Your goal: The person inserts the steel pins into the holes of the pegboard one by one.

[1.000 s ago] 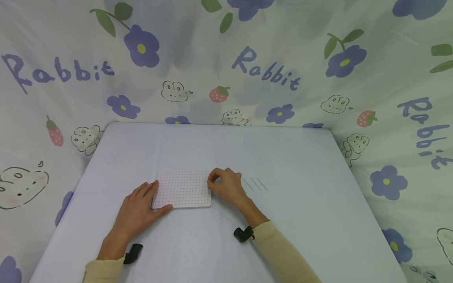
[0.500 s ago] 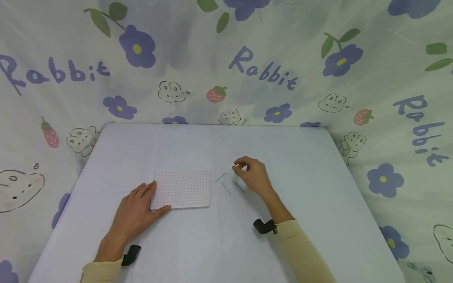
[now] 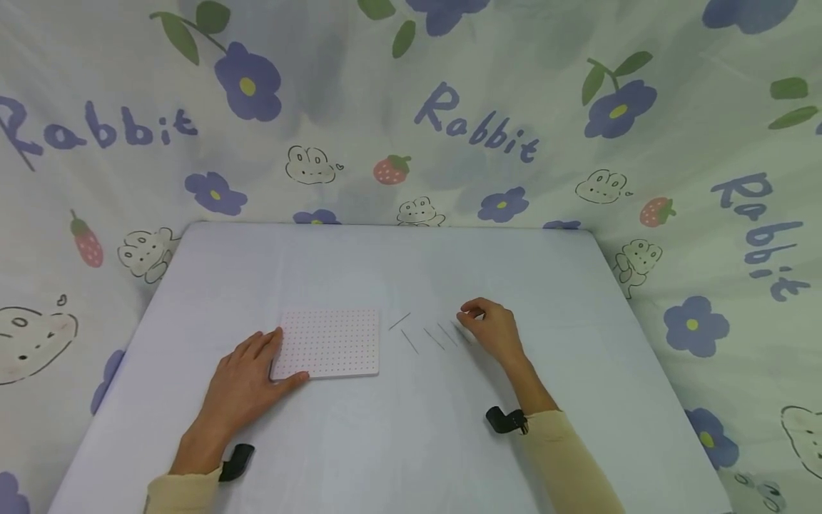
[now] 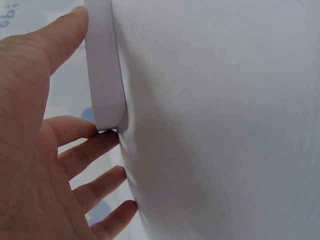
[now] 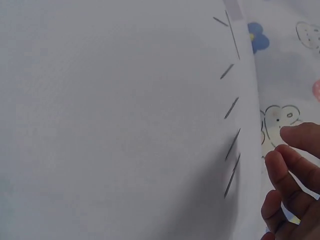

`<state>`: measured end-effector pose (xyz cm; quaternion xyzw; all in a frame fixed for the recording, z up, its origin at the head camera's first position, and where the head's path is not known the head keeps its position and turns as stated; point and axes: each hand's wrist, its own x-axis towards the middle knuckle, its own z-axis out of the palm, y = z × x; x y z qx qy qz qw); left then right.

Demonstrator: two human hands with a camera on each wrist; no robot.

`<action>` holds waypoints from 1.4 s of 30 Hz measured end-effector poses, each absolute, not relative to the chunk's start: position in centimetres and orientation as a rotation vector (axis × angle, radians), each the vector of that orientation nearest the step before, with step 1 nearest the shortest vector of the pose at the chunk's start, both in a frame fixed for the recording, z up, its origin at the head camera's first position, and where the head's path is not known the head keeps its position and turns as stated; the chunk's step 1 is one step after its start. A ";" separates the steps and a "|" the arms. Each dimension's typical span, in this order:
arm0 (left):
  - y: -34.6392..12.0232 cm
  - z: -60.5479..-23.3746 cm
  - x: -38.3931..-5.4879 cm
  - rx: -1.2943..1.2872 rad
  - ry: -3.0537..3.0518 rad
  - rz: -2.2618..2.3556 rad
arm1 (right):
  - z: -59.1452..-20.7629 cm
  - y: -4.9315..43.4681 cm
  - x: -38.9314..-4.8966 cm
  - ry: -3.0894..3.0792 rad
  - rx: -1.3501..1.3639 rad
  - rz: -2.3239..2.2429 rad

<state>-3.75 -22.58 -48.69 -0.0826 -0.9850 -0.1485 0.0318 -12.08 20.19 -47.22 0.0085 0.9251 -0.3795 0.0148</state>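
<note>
6 thin dark sticks (image 5: 231,107) are shown in the right wrist view, laid in a loose row on a white-covered table (image 3: 385,457); 5 can be counted in the head view. A white rectangular board (image 3: 329,344), marked all over with a grid of small dots, is set flat on the table to the left of the row, near its left end. The stick closest to the board's far right corner is slanted the opposite way from the rest, which are laid roughly parallel.

The board is touched by the left hand (image 3: 244,378), its fingers spread: the thumb is laid against the near edge and the forefinger against the left side, while the other fingertips are rested on the table. The right hand (image 3: 493,330) is held raised beside the right end of the row, and a shadow is cast on the table below it. Its fingers are loosely bent, with the thumb and fingertips brought close together.

Both forearms are covered by tan sleeves (image 3: 574,457), and black devices (image 3: 506,420) are worn at the wrists. The table is backed by a pale curtain (image 3: 359,93), printed with purple flowers, strawberries, rabbit faces and the word "Rabbit".
</note>
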 end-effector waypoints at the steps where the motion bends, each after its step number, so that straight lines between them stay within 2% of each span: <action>1: -22.6 -48.7 -3.8 -0.253 -3.036 -0.456 | -47.4 20.4 -12.0 2.878 0.049 -1.161; 6: -22.7 -48.9 -3.7 -0.246 -3.063 -0.447 | -48.3 21.0 -11.4 2.875 0.136 -1.009; 22: -22.6 -48.9 -3.8 -0.240 -3.058 -0.422 | -48.3 21.3 -11.4 2.912 0.151 -0.783; 42: -22.4 -48.7 -3.7 -0.230 -3.067 -0.413 | -48.4 21.2 -11.4 2.914 0.153 -0.711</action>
